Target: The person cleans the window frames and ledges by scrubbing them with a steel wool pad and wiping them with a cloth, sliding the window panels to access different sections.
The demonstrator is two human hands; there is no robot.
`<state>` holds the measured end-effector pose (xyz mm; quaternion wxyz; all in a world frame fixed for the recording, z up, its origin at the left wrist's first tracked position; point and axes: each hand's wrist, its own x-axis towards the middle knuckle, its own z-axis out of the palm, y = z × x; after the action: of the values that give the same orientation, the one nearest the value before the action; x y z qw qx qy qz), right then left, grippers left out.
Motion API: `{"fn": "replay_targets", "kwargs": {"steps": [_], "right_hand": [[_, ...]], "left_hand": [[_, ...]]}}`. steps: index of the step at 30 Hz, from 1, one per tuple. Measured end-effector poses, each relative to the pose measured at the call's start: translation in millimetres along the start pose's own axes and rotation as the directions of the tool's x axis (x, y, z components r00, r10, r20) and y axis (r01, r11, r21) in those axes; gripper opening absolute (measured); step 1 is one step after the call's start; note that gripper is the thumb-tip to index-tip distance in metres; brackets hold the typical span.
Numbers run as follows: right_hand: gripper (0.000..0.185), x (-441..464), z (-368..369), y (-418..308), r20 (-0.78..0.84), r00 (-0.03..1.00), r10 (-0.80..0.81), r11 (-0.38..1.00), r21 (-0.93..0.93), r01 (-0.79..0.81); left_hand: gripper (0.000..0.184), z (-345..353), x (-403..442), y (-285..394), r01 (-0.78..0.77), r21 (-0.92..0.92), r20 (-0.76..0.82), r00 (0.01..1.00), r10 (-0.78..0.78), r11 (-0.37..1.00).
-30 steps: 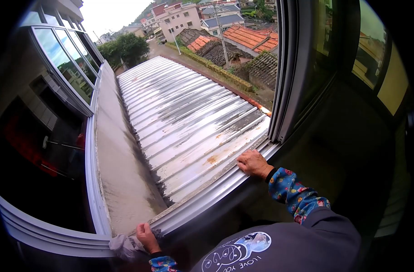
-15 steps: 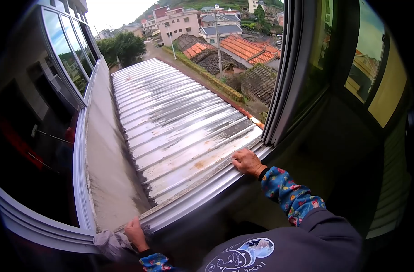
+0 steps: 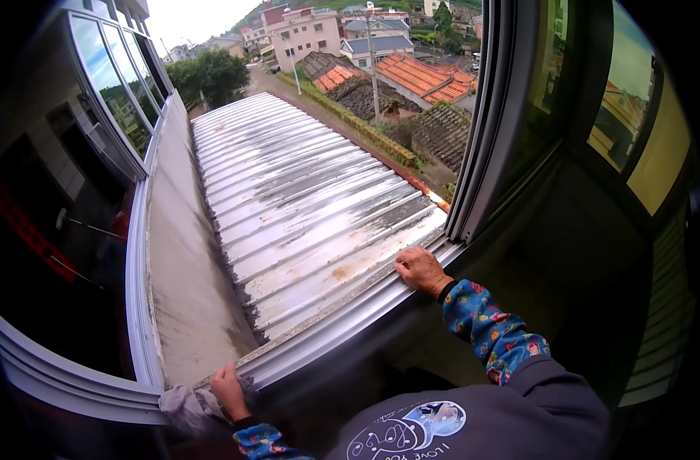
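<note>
holding in l. hand (image 3: 229,391) — grey cloth (image 3: 189,406), bunched, bulging out on both sides of the closed fingers, at the lower-left corner of the metal window track (image 3: 350,326). resting r. hand (image 3: 420,270) farther along same track, toward its outer edge, near foot of the dark sash (image 3: 484,130); curled in at the fingers — can't tell if gripping the edge or anything under the palm.

both arms spread well apart, in blue patterned sleeves (image 3: 491,326) w/ dark cuffs. at bottom of view, dark grey top (image 3: 472,395) w/ printed lettering.

just outside, below the track: corrugated metal roof (image 3: 311,207), streaked, rust-stained in spots; to its left, stained concrete wall (image 3: 196,261). beyond: orange tiled roof (image 3: 415,74), utility pole (image 3: 373,77), pale pink bldg (image 3: 308,37).
</note>
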<state>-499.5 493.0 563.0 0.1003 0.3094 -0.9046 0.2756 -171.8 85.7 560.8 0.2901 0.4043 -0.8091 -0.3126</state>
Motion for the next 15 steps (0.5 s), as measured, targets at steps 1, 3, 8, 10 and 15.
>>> {"fn": "replay_targets", "kwargs": {"steps": [1, 3, 8, 10, 15], "right_hand": [[0.022, 0, 0, 0, -0.003, 1.000, 0.002, 1.000, 0.002, -0.002], [0.022, 1, 1, 1, -0.014, 1.000, 0.000, 1.000, 0.003, 0.000], [0.020, 1, 0, 0, -0.027, 1.000, -0.005, 1.000, 0.015, 0.005], [0.020, 1, 0, 0, -0.032, 0.999, -0.007, 1.000, 0.011, 0.007], [0.019, 1, -2, -1, -0.016, 1.000, -0.001, 1.000, 0.009, 0.001]], "left_hand": [[0.039, -1, 0, 2, -0.001, 0.002, 0.004, 1.000, 0.001, 1.000], [0.040, 0, 1, -2, -0.015, 0.011, -0.001, 1.000, 0.015, 1.000], [0.042, 2, 3, -7, -0.015, -0.007, 0.007, 1.000, 0.015, 1.000], [0.043, 3, 3, -8, -0.015, -0.040, 0.009, 1.000, 0.016, 0.999], [0.043, 3, 3, -14, -0.070, -0.009, 0.003, 0.998, 0.070, 0.998]]}}
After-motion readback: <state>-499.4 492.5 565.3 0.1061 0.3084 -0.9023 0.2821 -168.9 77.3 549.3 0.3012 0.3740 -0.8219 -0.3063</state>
